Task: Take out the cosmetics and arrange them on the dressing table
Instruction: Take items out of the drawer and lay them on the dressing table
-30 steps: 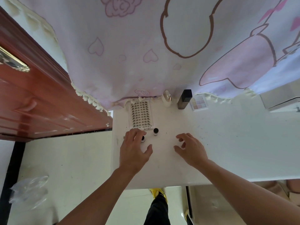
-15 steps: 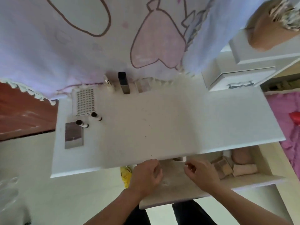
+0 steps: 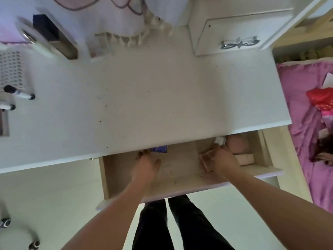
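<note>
Open drawer (image 3: 180, 175) below the white surface (image 3: 162, 98).

Position of left grip (image 3: 146, 163): inside the drawer, fingers stretched toward a dark blue packet (image 3: 159, 149) at the back, which is partly hidden under the surface edge. Fingertips just beside the packet, nothing held.

Position of right grip (image 3: 225, 159): right part of the drawer, lying over a tan square case (image 3: 205, 160), fingertips at a small white item (image 3: 219, 140). Cannot tell whether closed on either.

Near it in the drawer: round pink puff (image 3: 237, 146), beige tube (image 3: 246, 157).

Already on the surface, far left: black-capped tubes (image 3: 19, 93), perforated white tray (image 3: 10, 69), dark rectangular bottle (image 3: 54, 38).
</note>
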